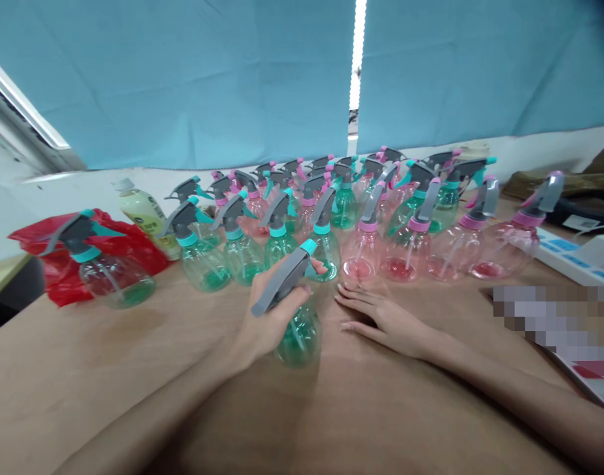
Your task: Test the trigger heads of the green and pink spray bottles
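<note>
My left hand (272,316) is wrapped round the neck of a green spray bottle (298,340) with a grey and turquoise trigger head, near the middle of the table. The bottle stands upright or nearly so; whether its base touches the table I cannot tell. My right hand (381,313) lies flat on the wooden table (361,409), fingers stretched toward a pink spray bottle (360,254), holding nothing. Several green spray bottles (245,257) line the front row on the left, with pink spray bottles (405,254) on the right. More bottles stand behind them, partly hidden.
At the left, a single green spray bottle (117,277) stands before a red plastic bag (55,264). A pale yellow bottle (146,214) is behind. To the right are a white power strip (564,254) and a blurred flat object (569,330). Blue curtains (233,79) hang behind.
</note>
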`<state>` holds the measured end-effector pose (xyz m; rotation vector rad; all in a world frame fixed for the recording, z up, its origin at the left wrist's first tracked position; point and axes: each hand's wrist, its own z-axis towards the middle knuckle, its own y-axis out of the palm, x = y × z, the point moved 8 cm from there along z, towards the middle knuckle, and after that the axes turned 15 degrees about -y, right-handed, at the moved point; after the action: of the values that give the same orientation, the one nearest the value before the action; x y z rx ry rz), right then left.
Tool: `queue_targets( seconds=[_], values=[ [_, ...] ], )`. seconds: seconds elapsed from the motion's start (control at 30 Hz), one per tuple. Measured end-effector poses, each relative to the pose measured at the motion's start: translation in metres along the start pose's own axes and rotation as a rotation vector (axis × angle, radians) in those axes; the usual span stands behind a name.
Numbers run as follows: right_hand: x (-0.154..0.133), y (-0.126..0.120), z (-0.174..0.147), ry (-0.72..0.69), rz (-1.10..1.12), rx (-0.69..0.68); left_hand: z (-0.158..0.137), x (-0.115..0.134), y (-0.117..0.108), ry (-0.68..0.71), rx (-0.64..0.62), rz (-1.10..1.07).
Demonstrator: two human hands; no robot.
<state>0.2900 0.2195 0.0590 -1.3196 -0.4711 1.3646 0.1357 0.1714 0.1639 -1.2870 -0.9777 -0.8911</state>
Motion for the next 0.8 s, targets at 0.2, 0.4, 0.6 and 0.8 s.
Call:
queue_targets(
  seconds=[0.2, 0.4, 0.6, 0.8],
  values=[
    [0.0009, 0.0013, -0.0007, -0.007, -0.01, -0.015, 0.0, 0.0043, -0.0018, 0.015, -0.007, 0.009],
    [0.0024, 0.0026, -0.0013, -0.025, 0.012, 0.01, -0.0003, 0.007, -0.0008, 0.009, -0.008, -0.019],
    [0.0025, 0.0023, -0.0014, -0.024, 0.004, 0.011, 0.0001, 0.0073, -0.0001, 0.029, -0.03, -0.05],
    [0.0033, 0.0023, -0.0021, -0.013, 0.019, 0.016, 0.0019, 0.0003, -0.0011, 0.045, 0.004, -0.023]
  ],
)
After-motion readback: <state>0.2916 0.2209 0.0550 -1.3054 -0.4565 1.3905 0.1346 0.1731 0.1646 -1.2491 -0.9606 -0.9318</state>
